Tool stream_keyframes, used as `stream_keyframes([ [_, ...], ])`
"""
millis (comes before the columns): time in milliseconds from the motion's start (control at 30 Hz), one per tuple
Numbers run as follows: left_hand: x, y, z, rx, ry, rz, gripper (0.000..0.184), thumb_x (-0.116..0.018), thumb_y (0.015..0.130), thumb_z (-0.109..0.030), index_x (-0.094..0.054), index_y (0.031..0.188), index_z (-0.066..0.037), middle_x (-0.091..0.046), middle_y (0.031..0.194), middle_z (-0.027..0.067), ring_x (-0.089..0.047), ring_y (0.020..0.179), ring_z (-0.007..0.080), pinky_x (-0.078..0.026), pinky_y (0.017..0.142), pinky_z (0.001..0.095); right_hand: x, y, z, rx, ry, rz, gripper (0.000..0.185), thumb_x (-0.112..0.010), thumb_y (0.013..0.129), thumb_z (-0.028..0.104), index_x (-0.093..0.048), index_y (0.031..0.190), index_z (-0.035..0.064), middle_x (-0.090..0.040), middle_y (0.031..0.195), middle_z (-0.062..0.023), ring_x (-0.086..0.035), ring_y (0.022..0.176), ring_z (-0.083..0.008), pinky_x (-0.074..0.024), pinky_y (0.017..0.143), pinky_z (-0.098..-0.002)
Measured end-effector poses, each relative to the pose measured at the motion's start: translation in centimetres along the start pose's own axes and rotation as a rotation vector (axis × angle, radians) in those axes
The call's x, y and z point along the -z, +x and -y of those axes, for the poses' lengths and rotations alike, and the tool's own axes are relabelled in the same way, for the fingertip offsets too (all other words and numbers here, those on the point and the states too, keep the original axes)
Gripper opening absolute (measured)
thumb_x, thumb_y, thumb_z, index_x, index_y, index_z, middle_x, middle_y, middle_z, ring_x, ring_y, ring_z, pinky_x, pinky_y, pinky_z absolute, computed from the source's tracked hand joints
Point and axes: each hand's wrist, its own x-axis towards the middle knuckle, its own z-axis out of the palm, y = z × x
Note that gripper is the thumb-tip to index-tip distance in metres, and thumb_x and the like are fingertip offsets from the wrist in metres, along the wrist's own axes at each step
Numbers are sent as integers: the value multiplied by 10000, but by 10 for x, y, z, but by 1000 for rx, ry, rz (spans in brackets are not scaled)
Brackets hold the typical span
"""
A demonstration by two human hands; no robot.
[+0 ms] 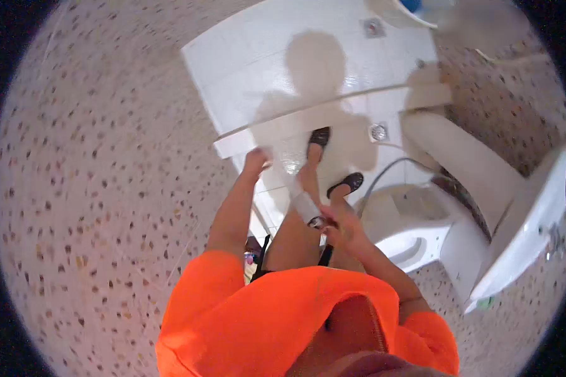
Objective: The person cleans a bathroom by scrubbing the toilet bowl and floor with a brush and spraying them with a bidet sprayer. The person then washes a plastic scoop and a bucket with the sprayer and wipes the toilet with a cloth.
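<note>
My right hand [344,231] is closed around one end of a pale, roughly cylindrical object [306,208], in front of my legs. That object has a dark and shiny part by the fingers; its exact kind is unclear. Further left, my left hand [256,162] is curled closed beside the end of a raised white ledge [233,144]. Its fingertips are blurred, and whatever they may hold cannot be made out. The two hands are apart.
Below are white floor tiles [233,69], a drain [378,132] and my dark shoes [353,182]. A toilet [402,220] and a white sink [525,220] stand at the right, with a hose [387,168] nearby. A speckled wall [107,157] is at the left.
</note>
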Motion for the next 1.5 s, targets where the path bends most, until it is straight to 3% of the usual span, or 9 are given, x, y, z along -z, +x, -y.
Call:
stream_keyframes([
  [100,-5,-3,-84,54,-519,-188,335,-553,793,-231,-529,1099,-96,-583,945,45,-560,830,154,-450,693,321,6,25,8,-46,201,-193,353,-590,790,155,-528,1095,-10,-598,911,-47,-555,846,-145,-438,760,-268],
  [233,30,-14,-53,29,14,-375,337,-555,779,-249,-568,1047,-45,-609,861,79,-571,794,152,-446,679,303,31,36,3,-63,400,-137,360,-599,779,165,-533,1079,-23,-593,907,-50,-549,821,-131,-435,745,-251],
  [333,79,-35,23,195,559,-172,305,-550,749,-250,-622,931,-16,-624,756,138,-590,726,177,-455,647,292,33,30,8,-150,437,-156,264,-561,786,266,-570,867,16,-538,702,-25,-475,581,-77,-370,530,-199],
  [500,64,-153,39,329,555,-308,331,-527,752,-294,-630,908,-20,-615,785,188,-605,753,229,-461,657,334,32,29,5,-217,348,0,245,-515,806,213,-563,889,-13,-557,712,-33,-478,572,-73,-375,542,-205],
  [567,61,-178,60,20,763,-207,293,-557,737,-266,-636,897,-33,-623,814,171,-603,774,244,-460,675,340,39,28,-13,-164,311,17,241,-511,810,203,-564,909,-10,-556,715,-27,-475,576,-69,-373,542,-202],
  [667,41,-200,73,302,587,-254,266,-578,728,-243,-635,900,-48,-626,837,153,-599,780,247,-457,695,336,49,20,-10,-121,349,23,248,-505,821,194,-563,952,-8,-546,716,-9,-466,584,-60,-365,543,-195],
  [1033,-38,-238,103,271,362,-296,288,-564,763,-269,-610,930,-39,-624,844,143,-597,801,245,-462,712,332,45,10,-28,-133,295,190,349,-563,787,85,-528,1129,26,-595,847,-10,-526,706,-75,-441,643,-223],
  [1367,-30,-252,99,256,285,-250,296,-552,772,-260,-605,953,-32,-628,864,129,-595,808,224,-454,737,315,181,0,-5,-230,416,-820,205,-582,791,230,-564,869,42,-564,671,-35,-486,502,-98,-375,445,-212],
  [1500,-20,-244,84,269,328,-245,287,-563,773,-245,-605,958,-30,-628,858,127,-591,797,209,-454,722,303,133,26,-29,-197,474,-456,214,-554,809,208,-557,932,33,-582,688,-53,-520,515,-106,-424,458,-225],
])
